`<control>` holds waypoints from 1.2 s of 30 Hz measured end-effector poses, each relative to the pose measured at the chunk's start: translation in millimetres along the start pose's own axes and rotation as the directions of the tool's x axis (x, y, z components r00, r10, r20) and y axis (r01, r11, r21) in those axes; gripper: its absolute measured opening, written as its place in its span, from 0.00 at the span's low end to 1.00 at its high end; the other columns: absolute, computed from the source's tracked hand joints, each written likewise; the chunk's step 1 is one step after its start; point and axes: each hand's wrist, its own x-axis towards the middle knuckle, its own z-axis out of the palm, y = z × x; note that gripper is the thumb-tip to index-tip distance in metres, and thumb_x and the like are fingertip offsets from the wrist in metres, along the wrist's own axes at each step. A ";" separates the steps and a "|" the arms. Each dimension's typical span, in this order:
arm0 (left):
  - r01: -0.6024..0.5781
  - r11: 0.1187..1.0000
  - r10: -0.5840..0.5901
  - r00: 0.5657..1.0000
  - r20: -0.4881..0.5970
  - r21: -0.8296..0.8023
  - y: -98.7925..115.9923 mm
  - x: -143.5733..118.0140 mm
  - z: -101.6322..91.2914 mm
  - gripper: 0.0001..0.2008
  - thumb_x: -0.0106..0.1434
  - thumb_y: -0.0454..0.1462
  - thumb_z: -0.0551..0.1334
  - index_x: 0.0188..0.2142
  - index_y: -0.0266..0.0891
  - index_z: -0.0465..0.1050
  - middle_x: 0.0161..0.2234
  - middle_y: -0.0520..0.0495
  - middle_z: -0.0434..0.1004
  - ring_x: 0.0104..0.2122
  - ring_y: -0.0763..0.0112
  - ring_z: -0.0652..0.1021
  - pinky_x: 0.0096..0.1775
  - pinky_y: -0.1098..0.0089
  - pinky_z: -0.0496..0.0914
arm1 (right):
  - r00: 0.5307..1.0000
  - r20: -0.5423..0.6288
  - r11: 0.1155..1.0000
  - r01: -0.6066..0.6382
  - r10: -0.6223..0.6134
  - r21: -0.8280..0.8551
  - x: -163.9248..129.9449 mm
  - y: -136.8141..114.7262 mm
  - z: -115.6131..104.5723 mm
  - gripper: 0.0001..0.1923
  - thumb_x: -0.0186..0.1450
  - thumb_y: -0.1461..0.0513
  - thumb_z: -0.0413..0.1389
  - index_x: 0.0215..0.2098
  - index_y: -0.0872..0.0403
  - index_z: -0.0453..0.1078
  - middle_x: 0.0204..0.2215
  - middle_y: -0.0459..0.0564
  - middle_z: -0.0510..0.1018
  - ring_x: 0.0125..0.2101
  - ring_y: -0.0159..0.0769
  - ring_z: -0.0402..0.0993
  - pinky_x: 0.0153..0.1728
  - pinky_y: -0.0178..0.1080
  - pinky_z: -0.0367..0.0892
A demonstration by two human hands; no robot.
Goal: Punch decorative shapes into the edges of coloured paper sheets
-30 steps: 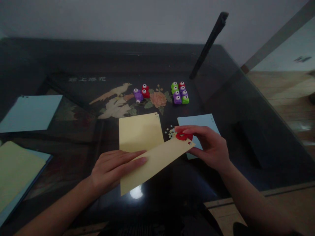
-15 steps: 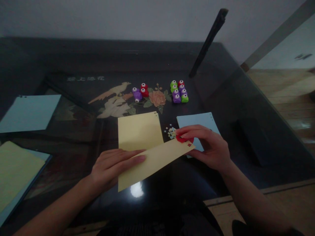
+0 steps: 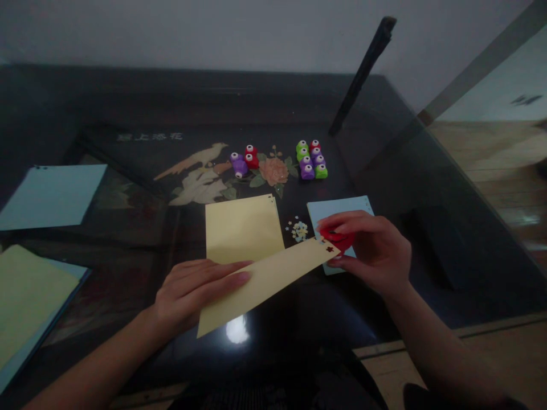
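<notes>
My left hand [image 3: 200,290] grips a sheet of yellow paper [image 3: 269,279] near its left end, fingers on top and thumb hidden. Small cut-out shapes show at the sheet's right corner. Between the fingers and thumb of my right hand [image 3: 376,250] is a red craft punch [image 3: 342,238], right beside that corner; whether it still touches the paper I cannot tell. Below my hands lie a stack of yellow paper [image 3: 243,228] and, to the right, a stack of blue paper [image 3: 327,209], both punched at a corner. Tiny punched-out paper pieces [image 3: 299,229] form a small pile between them.
Several red and purple punches [image 3: 244,161] stand near the table's middle, with green, purple and red ones [image 3: 311,159] to their right. Blue paper [image 3: 55,193] and yellow paper [image 3: 34,302] lie at the left. A dark stick [image 3: 363,74] rises at the back right.
My right hand and the red punch have moved right, off most of the paper's corner, and more cut-outs are now visible there. My left hand has barely moved.
</notes>
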 end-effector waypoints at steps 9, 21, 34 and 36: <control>-0.122 0.992 0.122 0.992 -0.010 0.011 -2.1 4.1 0.9 0.19 0.70 0.37 0.51 0.60 0.43 0.62 0.44 0.43 0.80 0.37 0.71 0.81 0.31 0.73 0.75 | 0.989 -0.120 0.996 -0.091 0.090 0.002 6.6 3.8 -12.3 0.20 0.53 0.65 0.67 0.44 0.49 0.72 0.42 0.49 0.77 0.43 0.39 0.75 0.44 0.43 0.72; 0.540 0.816 -0.558 0.829 -0.038 -0.205 -3.3 -1.1 6.9 0.08 0.59 0.38 0.61 0.37 0.43 0.79 0.32 0.50 0.83 0.27 0.66 0.81 0.29 0.74 0.75 | 0.815 -0.363 0.807 -0.547 0.453 -0.222 29.8 32.3 -58.9 0.20 0.53 0.55 0.65 0.41 0.56 0.73 0.30 0.50 0.80 0.28 0.35 0.75 0.31 0.39 0.71; 0.686 0.219 -0.824 0.511 0.245 -0.694 -5.8 10.1 14.0 0.22 0.50 0.50 0.69 0.38 0.36 0.75 0.33 0.45 0.83 0.30 0.59 0.82 0.32 0.66 0.77 | 0.686 -0.358 0.581 -0.727 0.633 -0.366 125.5 122.8 -99.0 0.13 0.64 0.59 0.57 0.42 0.62 0.71 0.39 0.56 0.77 0.32 0.33 0.74 0.36 0.39 0.71; 0.682 0.188 -0.826 0.499 0.261 -0.707 -6.5 10.5 14.1 0.23 0.50 0.49 0.70 0.39 0.36 0.74 0.33 0.44 0.83 0.30 0.58 0.82 0.32 0.66 0.76 | 0.656 -0.338 0.546 -0.752 0.674 -0.370 137.0 131.3 -96.8 0.16 0.66 0.58 0.55 0.49 0.59 0.68 0.45 0.55 0.73 0.40 0.38 0.73 0.41 0.44 0.71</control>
